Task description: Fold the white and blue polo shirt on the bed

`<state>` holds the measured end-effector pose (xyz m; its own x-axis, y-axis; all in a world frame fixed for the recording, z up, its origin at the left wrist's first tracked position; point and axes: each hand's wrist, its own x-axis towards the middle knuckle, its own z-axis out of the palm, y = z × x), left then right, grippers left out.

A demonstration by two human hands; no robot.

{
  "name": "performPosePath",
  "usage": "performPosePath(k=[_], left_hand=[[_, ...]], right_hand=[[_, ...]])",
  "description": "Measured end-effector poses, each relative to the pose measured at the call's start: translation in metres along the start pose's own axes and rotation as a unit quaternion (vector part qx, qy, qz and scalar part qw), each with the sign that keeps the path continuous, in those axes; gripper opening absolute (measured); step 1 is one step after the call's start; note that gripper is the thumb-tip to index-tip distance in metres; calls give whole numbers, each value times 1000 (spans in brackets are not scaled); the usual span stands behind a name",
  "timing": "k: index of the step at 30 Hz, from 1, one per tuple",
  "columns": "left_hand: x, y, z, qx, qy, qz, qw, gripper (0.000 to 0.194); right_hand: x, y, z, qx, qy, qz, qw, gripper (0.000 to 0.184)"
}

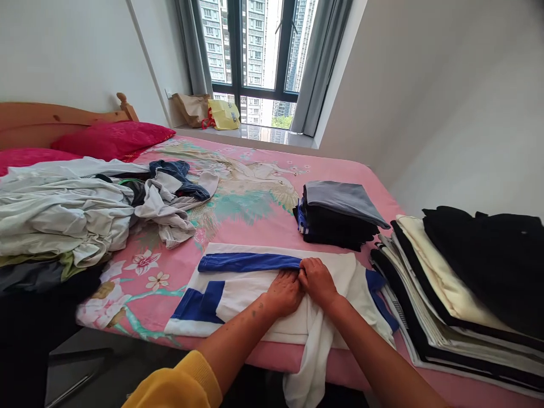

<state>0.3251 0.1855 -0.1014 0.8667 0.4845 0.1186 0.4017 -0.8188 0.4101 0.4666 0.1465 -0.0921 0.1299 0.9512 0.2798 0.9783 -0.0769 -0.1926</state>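
A white long-sleeved shirt (255,331) with blue panels lies spread near the front edge of the bed. A blue strip of it runs across the top, and one white sleeve (312,357) hangs over the bed's edge. My left hand (287,292) rests flat on the shirt's middle, fingers stretched out. Right beside it, my right hand (318,281) has its fingers curled on the cloth at the right end of the blue strip. The shirt's blue-trimmed collar end (379,294) points right, close to the stacked clothes.
A folded pile topped with grey cloth (344,198) sits behind the shirt. To the right stands a taller stack of folded clothes (450,277). Loose crumpled clothes (80,209) cover the bed's left side, near red pillows (114,139). Bags (223,115) stand on the windowsill.
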Motion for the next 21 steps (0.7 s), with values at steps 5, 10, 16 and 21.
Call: performPosePath(k=[5, 10, 16, 21], left_hand=[[19, -29, -4, 24, -6, -97, 995, 44], [-6, -69, -25, 39, 6, -227, 973, 55], [-54, -126, -64, 56, 15, -374, 926, 62], [-105, -174, -100, 53, 70, -416, 905, 54]], right_hand=[[-7, 5, 6, 30, -19, 6, 999, 12], [-14, 8, 16, 39, -37, 23, 998, 24], [-16, 4, 12, 52, -45, 34, 997, 25], [-17, 2, 11, 47, -41, 30, 998, 25]])
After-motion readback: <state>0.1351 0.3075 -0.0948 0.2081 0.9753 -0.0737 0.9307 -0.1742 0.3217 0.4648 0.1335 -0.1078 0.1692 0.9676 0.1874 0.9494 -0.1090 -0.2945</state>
